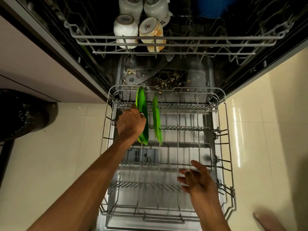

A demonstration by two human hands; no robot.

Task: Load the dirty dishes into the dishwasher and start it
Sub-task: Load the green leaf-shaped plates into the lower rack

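Observation:
The dishwasher stands open with its grey lower rack point(223, 147) pulled out over the door. Two green plates stand on edge in the rack's far left rows. My left hand point(130, 123) grips the left green plate point(141, 100) from its left side. The second green plate point(157, 117) stands just to the right, apart from my hand. My right hand point(195, 177) hovers over the near right part of the rack with fingers spread and nothing in it. In the upper rack point(166, 45) sit several upturned white mugs point(125, 29), one stained orange point(152, 33).
Food scraps lie on the dishwasher floor around the filter point(166, 79). A blue item point(213, 7) sits at the upper rack's far right. A dark bin bag point(20, 114) stands at left on the cream tiled floor point(260, 130). White cabinet fronts flank the machine.

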